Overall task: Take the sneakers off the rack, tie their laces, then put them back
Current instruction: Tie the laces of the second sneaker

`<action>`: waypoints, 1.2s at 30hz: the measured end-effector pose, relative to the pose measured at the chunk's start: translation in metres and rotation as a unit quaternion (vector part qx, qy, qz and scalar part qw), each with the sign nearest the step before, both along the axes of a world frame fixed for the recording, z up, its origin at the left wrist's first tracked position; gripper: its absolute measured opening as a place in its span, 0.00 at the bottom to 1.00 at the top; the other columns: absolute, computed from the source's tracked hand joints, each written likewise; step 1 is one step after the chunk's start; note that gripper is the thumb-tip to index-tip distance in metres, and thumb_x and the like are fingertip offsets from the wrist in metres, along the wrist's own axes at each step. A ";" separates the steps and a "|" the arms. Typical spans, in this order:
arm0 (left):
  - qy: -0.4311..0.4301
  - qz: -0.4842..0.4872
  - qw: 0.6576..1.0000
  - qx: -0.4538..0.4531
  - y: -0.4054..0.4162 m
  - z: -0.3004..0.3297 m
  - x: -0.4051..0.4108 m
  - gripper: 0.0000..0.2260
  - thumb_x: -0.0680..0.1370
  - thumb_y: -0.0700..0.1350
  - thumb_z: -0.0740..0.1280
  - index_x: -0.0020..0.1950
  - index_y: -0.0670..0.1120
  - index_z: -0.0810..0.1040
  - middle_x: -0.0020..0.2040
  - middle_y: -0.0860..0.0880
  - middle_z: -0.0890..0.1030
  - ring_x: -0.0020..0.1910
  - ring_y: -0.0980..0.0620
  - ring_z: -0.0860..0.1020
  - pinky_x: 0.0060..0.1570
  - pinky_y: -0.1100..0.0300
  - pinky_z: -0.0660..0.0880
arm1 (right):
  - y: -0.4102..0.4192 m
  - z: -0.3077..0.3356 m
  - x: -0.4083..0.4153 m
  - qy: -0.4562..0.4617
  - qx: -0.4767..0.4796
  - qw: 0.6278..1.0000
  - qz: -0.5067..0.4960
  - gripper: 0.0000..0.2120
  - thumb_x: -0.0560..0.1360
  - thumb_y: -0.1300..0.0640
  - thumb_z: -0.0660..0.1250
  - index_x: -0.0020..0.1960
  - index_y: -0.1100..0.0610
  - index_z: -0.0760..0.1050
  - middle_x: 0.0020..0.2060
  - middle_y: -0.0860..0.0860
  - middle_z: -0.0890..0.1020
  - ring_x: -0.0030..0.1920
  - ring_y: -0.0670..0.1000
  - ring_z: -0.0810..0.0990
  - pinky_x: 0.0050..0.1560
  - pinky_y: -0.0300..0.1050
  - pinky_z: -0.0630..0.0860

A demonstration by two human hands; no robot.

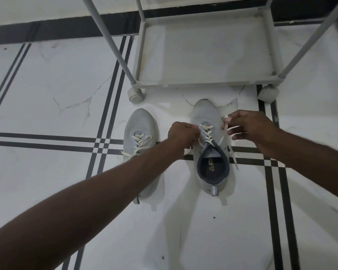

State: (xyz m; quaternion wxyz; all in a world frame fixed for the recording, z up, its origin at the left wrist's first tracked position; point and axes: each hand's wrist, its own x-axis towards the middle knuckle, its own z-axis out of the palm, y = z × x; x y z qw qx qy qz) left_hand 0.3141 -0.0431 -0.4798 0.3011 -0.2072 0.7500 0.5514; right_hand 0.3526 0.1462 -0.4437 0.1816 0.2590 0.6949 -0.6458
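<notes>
The floor (47, 90), white tile with black double lines, carries everything here, and at its far side stands the rack (142, 51), a pale frame on small wheels whose bottom shelf has no shoe on it. So I judge the first step as done: both sneakers are off the rack and stand side by side on the floor just in front of it, toes toward the rack. The left sneaker (139, 129) is partly covered by the forearm; its laces (140, 142) look loose, with an end lying out to the side, and I see no bow there, so it seems to be not tied yet. The right sneaker (209, 117) is the one in work now. Its opening faces the camera and its laces (206, 133) are threaded through the eyelets but are drawn out to both sides. The left hand (181, 136) is curled and pinches the lace end at the left side of the tongue, touching the shoe. The right hand (248, 127) is held a little off to the right side of the shoe and pinches the other end, which runs tight up to the fingers. No knot is formed yet as far as I can tell. Left to do, in my judgement: tie this shoe, tie the other one, then put both back on the shelf.
</notes>
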 end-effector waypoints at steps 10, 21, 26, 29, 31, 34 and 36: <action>0.001 -0.114 0.987 0.117 0.011 0.030 -0.008 0.11 0.73 0.44 0.75 0.52 0.40 0.85 0.48 0.43 0.87 0.34 0.56 0.79 0.37 0.64 0.74 | -0.002 0.013 -0.026 0.095 0.023 0.994 0.054 0.05 0.77 0.63 0.67 0.48 0.59 0.82 0.44 0.56 0.86 0.49 0.54 0.84 0.56 0.49 0.78; 0.162 -0.319 0.934 -0.012 -0.006 0.031 -0.025 0.11 0.75 0.47 0.74 0.44 0.39 0.84 0.38 0.40 0.85 0.34 0.56 0.81 0.40 0.62 0.76 | -0.007 -0.009 -0.025 -0.013 -0.055 0.991 0.125 0.09 0.81 0.66 0.60 0.50 0.62 0.80 0.40 0.56 0.84 0.37 0.51 0.83 0.37 0.41 0.82; 0.160 -0.397 0.904 -0.022 -0.018 0.033 -0.038 0.09 0.77 0.44 0.72 0.43 0.38 0.83 0.38 0.44 0.86 0.36 0.50 0.84 0.41 0.58 0.80 | -0.005 -0.012 -0.023 -0.017 0.011 0.974 0.228 0.10 0.80 0.66 0.61 0.51 0.62 0.81 0.35 0.52 0.86 0.30 0.49 0.81 0.28 0.38 0.76; 0.247 -0.459 0.847 -0.107 -0.017 0.037 -0.042 0.05 0.73 0.44 0.74 0.45 0.42 0.85 0.34 0.52 0.84 0.34 0.55 0.82 0.41 0.60 0.79 | -0.003 -0.011 -0.028 -0.021 0.069 0.960 0.269 0.08 0.79 0.65 0.64 0.49 0.60 0.82 0.34 0.52 0.85 0.24 0.48 0.77 0.23 0.37 0.72; 0.356 -0.479 0.782 -0.177 -0.013 0.037 -0.036 0.05 0.71 0.44 0.72 0.44 0.45 0.84 0.33 0.52 0.83 0.34 0.52 0.80 0.38 0.55 0.76 | -0.002 -0.010 -0.030 -0.007 0.107 0.953 0.283 0.07 0.78 0.66 0.65 0.48 0.60 0.83 0.36 0.54 0.85 0.21 0.47 0.74 0.21 0.37 0.68; 0.462 -0.454 0.717 -0.258 -0.009 0.025 -0.021 0.06 0.72 0.44 0.68 0.47 0.46 0.80 0.39 0.48 0.84 0.37 0.44 0.81 0.35 0.51 0.76 | -0.005 -0.010 -0.031 -0.005 0.107 0.955 0.278 0.07 0.78 0.66 0.65 0.50 0.59 0.82 0.28 0.50 0.83 0.19 0.44 0.70 0.21 0.35 0.64; 0.519 -0.423 0.682 -0.294 -0.008 0.017 -0.015 0.05 0.73 0.43 0.68 0.48 0.46 0.80 0.39 0.48 0.83 0.37 0.43 0.81 0.32 0.54 0.73 | -0.008 -0.009 -0.029 -0.038 0.061 0.957 0.281 0.08 0.80 0.65 0.62 0.52 0.59 0.80 0.24 0.48 0.81 0.18 0.42 0.66 0.21 0.34 0.62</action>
